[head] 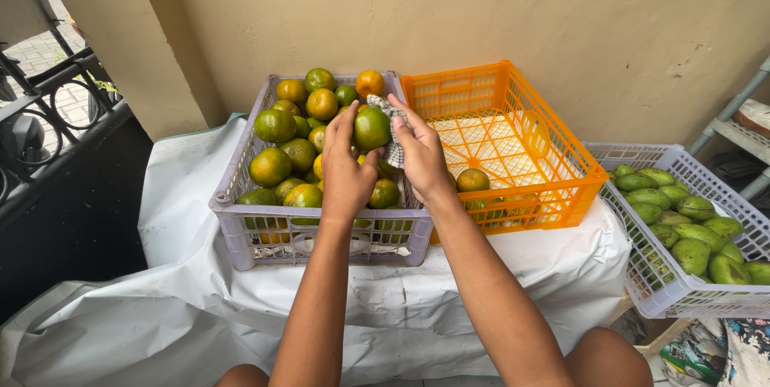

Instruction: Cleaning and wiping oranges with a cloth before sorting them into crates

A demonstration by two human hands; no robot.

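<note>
My left hand (345, 166) holds a green-orange citrus fruit (372, 127) up over the lilac plastic crate (233, 218). My right hand (421, 154) presses a small checked cloth (393, 134) against the fruit's right side. The lilac crate is piled with several green and orange citrus fruits (275, 125). To its right stands an orange plastic crate (553, 134) with one or two citrus fruits (472, 180) at its near left corner; most of its floor is bare.
Both crates sit on a table under a white sheet (184, 194). A white crate (642, 267) of green mangoes (691, 254) stands at the right. A beige wall is behind; a black metal railing (48, 90) is at the left. My knees show at the bottom.
</note>
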